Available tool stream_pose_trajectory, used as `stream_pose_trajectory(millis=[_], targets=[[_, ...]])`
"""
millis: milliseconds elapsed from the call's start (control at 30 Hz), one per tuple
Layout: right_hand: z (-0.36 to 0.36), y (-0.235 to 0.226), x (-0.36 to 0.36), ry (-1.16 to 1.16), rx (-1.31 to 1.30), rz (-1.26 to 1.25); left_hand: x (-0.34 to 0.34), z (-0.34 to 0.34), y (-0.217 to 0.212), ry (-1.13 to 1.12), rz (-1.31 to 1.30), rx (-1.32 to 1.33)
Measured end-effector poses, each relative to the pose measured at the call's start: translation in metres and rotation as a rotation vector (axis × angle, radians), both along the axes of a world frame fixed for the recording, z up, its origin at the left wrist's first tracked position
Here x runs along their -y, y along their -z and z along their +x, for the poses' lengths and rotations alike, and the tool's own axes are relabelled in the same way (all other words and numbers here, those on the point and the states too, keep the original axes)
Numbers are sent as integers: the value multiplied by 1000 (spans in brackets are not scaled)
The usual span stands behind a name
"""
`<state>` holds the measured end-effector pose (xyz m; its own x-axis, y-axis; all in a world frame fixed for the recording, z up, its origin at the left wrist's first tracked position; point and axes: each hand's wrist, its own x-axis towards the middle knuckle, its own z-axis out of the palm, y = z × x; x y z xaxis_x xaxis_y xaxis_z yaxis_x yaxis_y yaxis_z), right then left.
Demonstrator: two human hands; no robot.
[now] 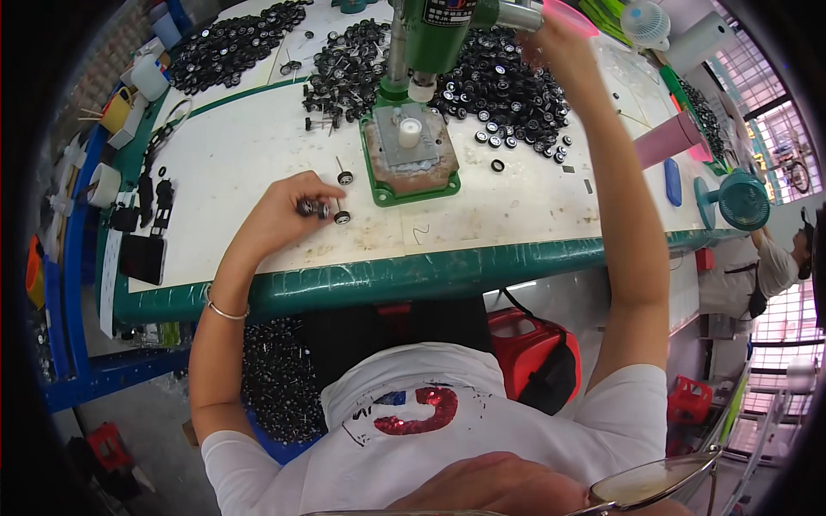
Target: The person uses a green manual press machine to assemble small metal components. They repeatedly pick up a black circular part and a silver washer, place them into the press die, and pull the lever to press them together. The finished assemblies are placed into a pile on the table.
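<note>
- We looked down from our own head at a white counter (258, 163) edged in green tape.
- Our left hand (280, 209) rested on the counter, its fingers pinched around a small black wheel on a thin metal axle (311, 207).
- Two more wheels on axles (343, 177) lay loose just beside that hand, between it and the press.
- A green hand press (411, 129) stood at the middle of the counter, with a white round peg (410, 132) upright on its grey plate.
- Our right hand (551, 39) was raised to the press lever (516, 14) at the top, fingers wrapped around its handle.
- A large heap of black wheels (508, 90) lay behind and to the right of the press, and another heap (232, 43) lay at the far left.
- A teal desk fan (740, 199) stood at the counter's right edge, well apart from both hands.
- A thin bracelet (225, 311) circled our left wrist.
- Another person in white (766, 271) stood at the far right, away from the counter.
</note>
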<state>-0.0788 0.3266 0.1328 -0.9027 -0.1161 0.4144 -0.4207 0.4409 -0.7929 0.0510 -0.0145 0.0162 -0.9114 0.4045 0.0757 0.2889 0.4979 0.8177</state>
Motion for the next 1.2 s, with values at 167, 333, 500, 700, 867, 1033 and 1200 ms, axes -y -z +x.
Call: stream_pose_trajectory(millis=[167, 333, 500, 700, 867, 1033, 1200], targets=[[50, 91, -24, -71, 45, 605, -12, -1, -3, 30, -95, -32], [59, 117, -4, -9, -271, 886, -19, -11, 1, -75, 265, -41], [48, 108, 11, -49, 96, 213, -40, -33, -11, -180, 798, 235], [48, 92, 66, -231, 304, -4, -68, -58, -2, -250, 912, 189], [50, 116, 80, -167, 143, -64, -76, -63, 3, -296, 786, 100], [48, 115, 75, -170, 393, -188, -81, -58, -11, -230, 695, 5], [36, 95, 56, -124, 341, -532, -90, -55, -21, -219, 641, 9]])
